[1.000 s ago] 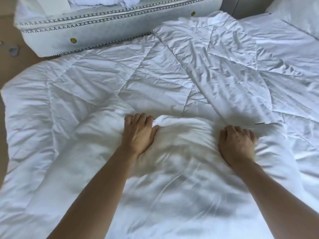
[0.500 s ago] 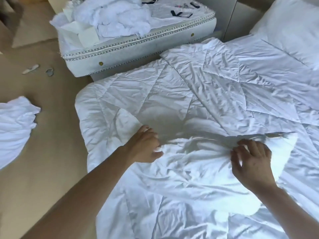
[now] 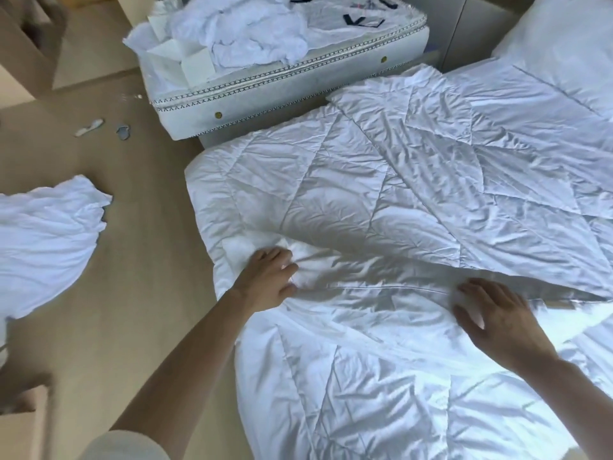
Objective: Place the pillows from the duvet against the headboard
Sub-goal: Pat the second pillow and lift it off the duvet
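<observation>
A tan floor (image 3: pixel 109 293) fills the left of your view, and the white quilted duvet (image 3: pixel 414 200) spread across the bed takes up the rest; take the duvet as your landmark. Well to the left of it, a loose heap of white cloth (image 3: pixel 46 240) lies on the floor, and beyond that heap a couple of small scraps (image 3: pixel 89 127) sit on the bare boards. Behind the duvet's far left corner stands a second mattress (image 3: pixel 292 81) with patterned trim, piled with crumpled white linen (image 3: pixel 245 38) (a few dark items lie on it too, too small to tell what they are).

Your left hand (image 3: pixel 268 282) sits at the duvet's left edge, fingers curled and pinching a bunched corner of a white pillow (image 3: pixel 374 303) that lies flat on the duvet's near half. The pillow's seam runs rightward from that hand toward the other. Your right hand (image 3: pixel 497 323) is on the pillow's right part, palm down, fingers spread and bent over the fabric; it presses rather than clearly closes, so you cannot tell whether it has a true hold. The far edge of the pillow is tucked under a fold of the duvet.

At the duvet's far right corner, another pillow (image 3: pixel 564 38) rests at the head of the bed.
</observation>
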Action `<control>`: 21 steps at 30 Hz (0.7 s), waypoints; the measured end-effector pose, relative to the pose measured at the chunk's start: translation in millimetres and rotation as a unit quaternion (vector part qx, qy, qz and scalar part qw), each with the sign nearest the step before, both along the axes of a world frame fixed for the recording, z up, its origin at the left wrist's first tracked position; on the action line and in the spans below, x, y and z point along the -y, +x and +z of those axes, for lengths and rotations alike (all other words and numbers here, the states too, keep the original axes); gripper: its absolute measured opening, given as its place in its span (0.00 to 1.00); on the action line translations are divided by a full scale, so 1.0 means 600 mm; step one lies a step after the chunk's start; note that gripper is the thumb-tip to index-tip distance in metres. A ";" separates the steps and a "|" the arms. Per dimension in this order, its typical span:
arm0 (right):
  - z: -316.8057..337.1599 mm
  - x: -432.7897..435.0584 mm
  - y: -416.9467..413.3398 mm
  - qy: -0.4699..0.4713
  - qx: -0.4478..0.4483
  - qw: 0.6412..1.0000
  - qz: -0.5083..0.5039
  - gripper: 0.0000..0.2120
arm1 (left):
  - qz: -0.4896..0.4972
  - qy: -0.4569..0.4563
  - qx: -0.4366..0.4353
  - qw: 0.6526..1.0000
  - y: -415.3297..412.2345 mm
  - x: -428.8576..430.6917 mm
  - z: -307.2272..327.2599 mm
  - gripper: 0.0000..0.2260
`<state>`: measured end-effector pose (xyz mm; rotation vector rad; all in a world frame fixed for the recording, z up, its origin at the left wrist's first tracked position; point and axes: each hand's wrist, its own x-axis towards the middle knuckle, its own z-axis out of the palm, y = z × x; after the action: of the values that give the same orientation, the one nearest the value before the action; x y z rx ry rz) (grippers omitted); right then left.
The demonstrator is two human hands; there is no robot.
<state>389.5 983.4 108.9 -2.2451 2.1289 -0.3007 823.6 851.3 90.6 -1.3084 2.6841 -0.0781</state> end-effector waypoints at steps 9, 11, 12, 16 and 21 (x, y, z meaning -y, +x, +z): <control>0.024 -0.004 -0.022 -0.094 0.010 0.993 -0.076 0.19 | 0.039 -0.122 -0.076 0.989 0.023 0.025 0.036 0.09; 0.032 -0.002 -0.022 -0.111 0.017 0.988 -0.105 0.17 | 0.038 -0.158 -0.138 0.977 0.014 0.030 0.056 0.02; 0.037 -0.003 -0.024 -0.118 0.018 0.985 -0.121 0.17 | 0.035 -0.172 -0.157 0.972 0.010 0.033 0.067 0.04; 0.059 -0.008 -0.034 -0.128 0.018 0.978 -0.162 0.19 | 0.006 -0.224 -0.170 0.960 -0.006 0.050 0.106 0.10; 0.097 -0.031 -0.054 -0.169 0.034 0.967 -0.188 0.18 | 0.009 -0.258 -0.225 0.940 -0.022 0.050 0.142 0.05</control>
<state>357.0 1002.0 167.0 -1.9123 2.6235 -0.7963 810.3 821.4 175.7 -1.6612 3.1737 -0.5850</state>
